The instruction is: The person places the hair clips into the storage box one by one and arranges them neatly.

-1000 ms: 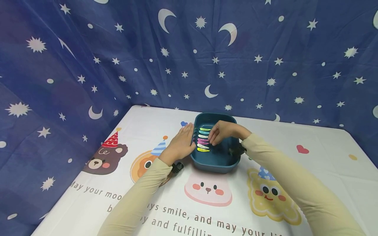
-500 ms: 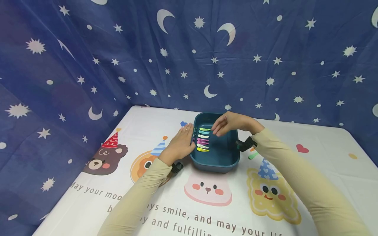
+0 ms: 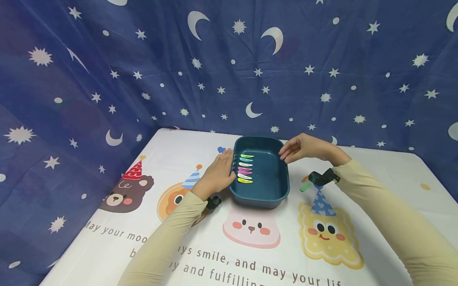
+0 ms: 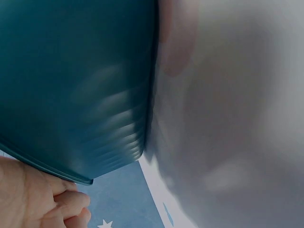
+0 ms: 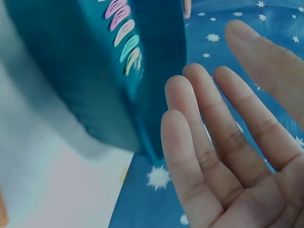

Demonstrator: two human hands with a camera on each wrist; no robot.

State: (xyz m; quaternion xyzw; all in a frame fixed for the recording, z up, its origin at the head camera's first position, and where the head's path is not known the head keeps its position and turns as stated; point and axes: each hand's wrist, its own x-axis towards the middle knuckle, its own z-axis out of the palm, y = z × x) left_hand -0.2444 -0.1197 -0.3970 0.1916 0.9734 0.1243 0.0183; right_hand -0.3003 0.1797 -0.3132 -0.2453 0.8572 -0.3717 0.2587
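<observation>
A dark teal rectangular basin (image 3: pixel 266 200) stands on the table. Down its left side lies a column of several snap hair clips (image 3: pixel 245 170), yellow, white, pink, blue and lime. My left hand (image 3: pixel 216 174) rests against the basin's left rim, fingers extended along it; the left wrist view shows the basin's outer wall with that hand (image 4: pixel 35 197) at the rim. Over the right rim hovers my right hand (image 3: pixel 304 149). In the right wrist view, the right hand (image 5: pixel 232 152) has its fingers spread loosely and nothing in them.
To the right of the basin, a green hair clip (image 3: pixel 305 187) and an orange hair clip (image 3: pixel 305 178) lie on the table. A white cloth (image 3: pixel 171 159) printed with cartoon figures covers the tabletop. Behind hangs a blue curtain (image 3: pixel 222 103) with stars and moons.
My right hand has left the clips in the basin and moved right to above the right rim, uncovering the green and orange clips. My left hand has stayed put.
</observation>
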